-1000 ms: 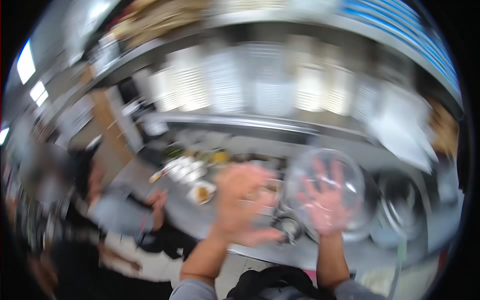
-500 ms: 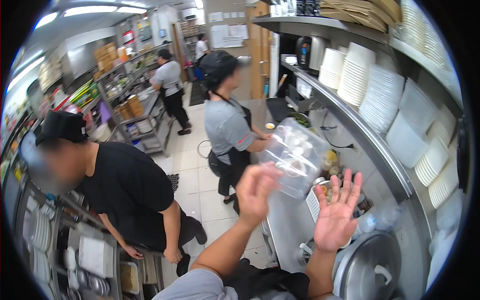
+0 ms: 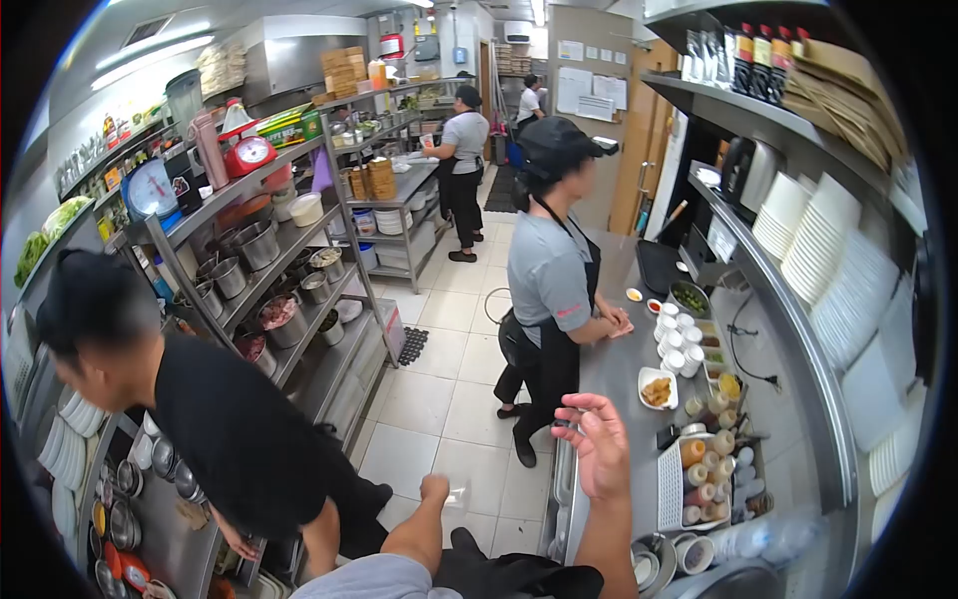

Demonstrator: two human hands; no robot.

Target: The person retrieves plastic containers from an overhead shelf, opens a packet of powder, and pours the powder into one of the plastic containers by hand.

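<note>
My left hand (image 3: 434, 488) is low over the floor tiles, closed like a fist. Beside its fingers shows a small clear, shiny patch (image 3: 458, 496) that looks like plastic; I cannot tell whether it is held. In front of the steel counter (image 3: 609, 374) my right hand (image 3: 599, 444) is raised with fingers bent together. A small dark thing (image 3: 562, 423) shows at its fingertips, too small to name. Closest to that hand on the counter are a white dish of brown food (image 3: 657, 389) and a white perforated basket (image 3: 673, 489) with several sauce bottles (image 3: 704, 474).
A co-worker in grey (image 3: 549, 265) works at the counter beside several white cups (image 3: 679, 339). A person in black (image 3: 239, 419) leans at the left shelves. Stacked white containers (image 3: 823, 235) stand on the right shelf. Pots (image 3: 259, 245) fill the left rack.
The clear plastic container in front of my hands is gone from there. My left hand has dropped and closed; my right hand has gone from spread to curled. The view has turned left.
</note>
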